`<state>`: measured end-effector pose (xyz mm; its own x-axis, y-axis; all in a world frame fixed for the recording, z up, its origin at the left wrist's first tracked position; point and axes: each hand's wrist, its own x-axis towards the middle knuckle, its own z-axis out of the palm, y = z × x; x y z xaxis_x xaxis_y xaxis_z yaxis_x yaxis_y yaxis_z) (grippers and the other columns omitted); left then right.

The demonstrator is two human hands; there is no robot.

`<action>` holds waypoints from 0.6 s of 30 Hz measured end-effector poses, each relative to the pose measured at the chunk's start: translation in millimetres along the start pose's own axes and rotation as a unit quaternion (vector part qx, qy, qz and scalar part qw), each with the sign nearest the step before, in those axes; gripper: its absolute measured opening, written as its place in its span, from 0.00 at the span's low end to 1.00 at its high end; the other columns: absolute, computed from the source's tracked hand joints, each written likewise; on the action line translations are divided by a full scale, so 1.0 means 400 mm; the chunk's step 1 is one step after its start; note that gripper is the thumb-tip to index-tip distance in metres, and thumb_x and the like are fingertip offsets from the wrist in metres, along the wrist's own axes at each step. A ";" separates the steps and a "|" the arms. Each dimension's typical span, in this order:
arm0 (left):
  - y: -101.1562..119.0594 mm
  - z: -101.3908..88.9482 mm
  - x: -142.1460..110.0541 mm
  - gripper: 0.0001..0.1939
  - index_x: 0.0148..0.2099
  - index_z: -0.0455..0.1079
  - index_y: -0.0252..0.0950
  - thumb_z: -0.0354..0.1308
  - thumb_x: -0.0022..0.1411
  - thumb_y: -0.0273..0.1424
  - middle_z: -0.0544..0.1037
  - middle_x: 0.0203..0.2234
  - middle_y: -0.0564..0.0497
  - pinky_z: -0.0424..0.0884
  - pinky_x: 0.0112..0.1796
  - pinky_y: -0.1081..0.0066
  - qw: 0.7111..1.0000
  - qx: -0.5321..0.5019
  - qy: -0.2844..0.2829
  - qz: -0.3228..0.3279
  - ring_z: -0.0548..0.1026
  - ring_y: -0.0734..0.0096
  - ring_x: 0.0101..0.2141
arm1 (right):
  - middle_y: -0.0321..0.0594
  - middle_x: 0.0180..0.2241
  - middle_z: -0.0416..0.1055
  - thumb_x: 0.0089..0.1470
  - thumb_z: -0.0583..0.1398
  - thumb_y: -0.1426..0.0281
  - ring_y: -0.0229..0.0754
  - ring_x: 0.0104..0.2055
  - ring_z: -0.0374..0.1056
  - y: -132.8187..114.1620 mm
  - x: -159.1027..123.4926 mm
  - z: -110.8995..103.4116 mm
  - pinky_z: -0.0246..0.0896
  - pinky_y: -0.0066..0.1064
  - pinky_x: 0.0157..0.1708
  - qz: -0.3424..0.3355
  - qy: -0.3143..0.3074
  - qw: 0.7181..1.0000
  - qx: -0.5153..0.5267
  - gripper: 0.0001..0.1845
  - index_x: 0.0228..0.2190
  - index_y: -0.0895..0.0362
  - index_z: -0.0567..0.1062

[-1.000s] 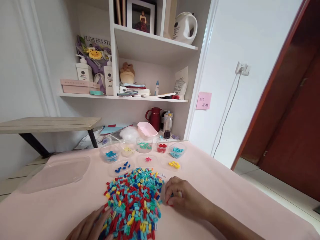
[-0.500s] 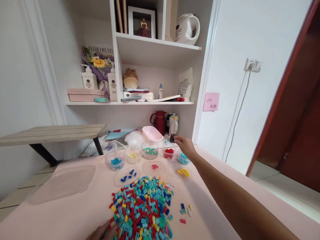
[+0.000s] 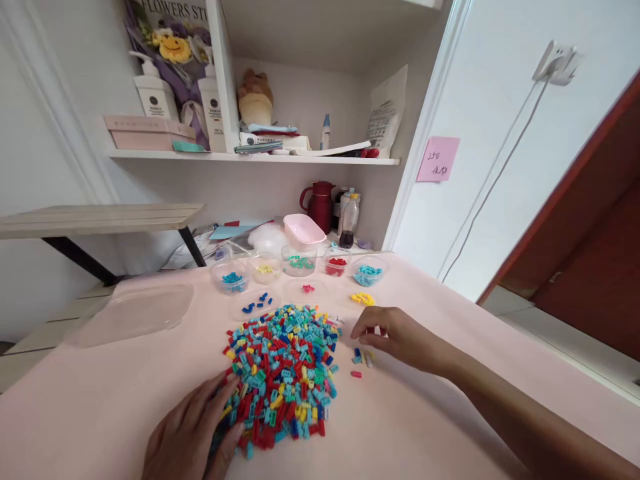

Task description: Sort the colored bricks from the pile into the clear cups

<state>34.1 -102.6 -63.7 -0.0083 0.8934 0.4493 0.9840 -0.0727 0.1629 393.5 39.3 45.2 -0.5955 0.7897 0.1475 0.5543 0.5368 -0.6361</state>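
Observation:
A large heap of small toy building bricks [image 3: 283, 373] in mixed colours lies on the pink tabletop. My left hand [image 3: 193, 423] rests at the heap's near left edge, fingers spread and touching bricks. To the right of the heap hovers my right hand [image 3: 400, 337], its fingers curved and apart, with nothing visible between them. Below it lie a few loose bricks [image 3: 357, 374]. Beyond the heap, clear tubs hold sorted bricks: a light blue tub [image 3: 384, 267], a red one [image 3: 327, 267] and a green one [image 3: 285, 267]. Yellow bricks [image 3: 363, 299] sit on a clear lid.
Dark blue bricks [image 3: 257, 305] and pink bricks [image 3: 308, 289] lie on other clear lids. At left is a large clear lid [image 3: 145, 310]. Behind stand a pink basin [image 3: 304, 231], a red jug [image 3: 320, 207] and a bottle [image 3: 349, 223]. A wooden bench [image 3: 100, 219] is at far left.
My right hand has come back from above the light blue tub to the heap's right side. My left hand reaches further into view over the heap. The view has tilted down.

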 end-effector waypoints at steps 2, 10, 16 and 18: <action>0.002 -0.001 -0.002 0.24 0.60 0.63 0.58 0.46 0.63 0.44 0.70 0.58 0.58 0.69 0.49 0.55 1.000 -0.005 0.000 -0.003 0.69 0.62 0.56 | 0.41 0.38 0.74 0.55 0.59 0.69 0.41 0.38 0.69 -0.010 -0.026 0.006 0.64 0.31 0.39 -0.036 -0.036 0.998 -0.024 0.09 0.37 0.51 0.80; 0.021 -0.018 0.007 0.23 0.58 0.65 0.57 0.45 0.62 0.47 0.72 0.57 0.58 0.70 0.49 0.52 0.999 -0.025 -0.002 -0.020 0.69 0.60 0.55 | 0.39 0.37 0.72 0.52 0.64 0.69 0.40 0.37 0.69 -0.015 -0.047 0.048 0.63 0.29 0.37 -0.065 -0.045 0.993 -0.089 0.06 0.35 0.52 0.80; 0.034 -0.042 0.021 0.24 0.56 0.69 0.54 0.47 0.60 0.48 0.72 0.56 0.56 0.70 0.51 0.53 0.997 -0.034 -0.050 -0.044 0.70 0.60 0.55 | 0.39 0.35 0.73 0.50 0.60 0.79 0.38 0.35 0.69 -0.018 -0.045 0.086 0.62 0.28 0.37 -0.079 -0.024 0.992 -0.095 0.09 0.27 0.55 0.78; 0.030 -0.043 0.024 0.24 0.57 0.68 0.55 0.48 0.60 0.47 0.72 0.57 0.56 0.70 0.51 0.53 0.996 -0.029 -0.068 -0.042 0.70 0.59 0.55 | 0.38 0.33 0.74 0.50 0.61 0.78 0.38 0.34 0.69 -0.016 -0.027 0.085 0.63 0.27 0.36 -0.077 -0.027 0.994 -0.069 0.07 0.26 0.55 0.78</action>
<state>42.8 -102.5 -42.4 -0.0624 0.9489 0.3095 0.9687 -0.0171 0.2477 376.6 17.2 21.9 -0.7073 0.6803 0.1919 0.5268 0.6883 -0.4987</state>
